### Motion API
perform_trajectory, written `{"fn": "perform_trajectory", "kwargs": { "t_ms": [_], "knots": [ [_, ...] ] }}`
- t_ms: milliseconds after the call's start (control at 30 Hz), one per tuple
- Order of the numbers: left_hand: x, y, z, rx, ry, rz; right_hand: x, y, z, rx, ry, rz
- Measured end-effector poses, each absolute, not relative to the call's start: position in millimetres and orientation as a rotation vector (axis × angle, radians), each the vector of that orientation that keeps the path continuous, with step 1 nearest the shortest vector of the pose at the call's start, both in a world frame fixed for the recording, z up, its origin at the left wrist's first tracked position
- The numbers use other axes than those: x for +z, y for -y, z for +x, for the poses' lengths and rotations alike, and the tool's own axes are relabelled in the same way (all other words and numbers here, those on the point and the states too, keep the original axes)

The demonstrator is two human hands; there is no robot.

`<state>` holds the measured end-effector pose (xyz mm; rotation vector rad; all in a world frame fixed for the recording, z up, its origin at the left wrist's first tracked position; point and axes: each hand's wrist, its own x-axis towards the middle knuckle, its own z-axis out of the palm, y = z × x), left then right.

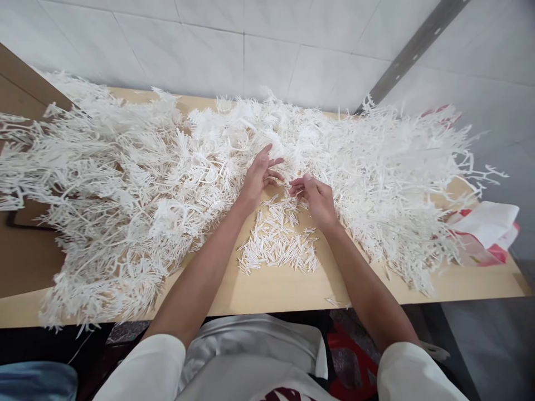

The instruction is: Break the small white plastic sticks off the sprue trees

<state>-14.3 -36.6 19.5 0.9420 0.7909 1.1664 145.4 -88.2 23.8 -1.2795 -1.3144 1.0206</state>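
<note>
Over the middle of the table, my left hand [259, 179] has its fingers apart and shows nothing in them, close to a heap of white branching plastic pieces [225, 161]. To its right, my right hand [316, 199] is closed, thumb and fingers pinched together; what it grips, if anything, is too small to make out. Between my forearms lies a pile of small loose white plastic sticks [280, 242], its far end reaching under my hands. The branching pieces spread widely to both sides and behind my hands.
A light wooden table [267, 292] runs along a tiled wall [276, 50]. Cardboard [29, 250] stands at the left, partly under the heap. A pink and white plastic bag [487, 231] lies at the right end. A metal post [412, 55] leans across the wall.
</note>
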Motion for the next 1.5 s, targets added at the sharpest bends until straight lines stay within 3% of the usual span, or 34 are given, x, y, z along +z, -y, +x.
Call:
{"fn": "perform_trajectory", "kwargs": {
  "t_ms": [200,467,600,733,1000,1133,1367,1500],
  "knots": [
    [12.9,37.3,-13.5,1.177,-0.707,1.076,18.7,69.8,139.5,0.540,1.428,-1.373],
    [12.9,40.2,-19.1,1.065,-0.744,1.386,31.4,10.4,150.3,0.474,1.496,-1.482],
    [11.7,42.0,-17.7,0.982,-0.723,1.508,49.5,35.3,152.8,0.299,1.285,-1.313],
    [11.1,42.5,-11.9,1.128,-0.786,1.374,47.6,73.5,151.2,0.040,1.101,-1.236],
    [6.3,39.3,-9.2,1.390,-0.973,1.007,12.4,91.9,145.3,0.547,1.531,-1.184],
    [2.8,37.9,-9.7,1.430,-0.989,1.037,6.4,84.5,146.4,0.402,1.748,-1.104],
    [4.9,46.7,-4.1,1.240,-0.901,1.654,0.4,79.0,148.0,0.201,1.759,-1.067],
    [2.6,44.9,-4.6,1.296,-0.968,1.599,-2.8,78.8,147.3,0.050,1.934,-1.084]
  ]
}}
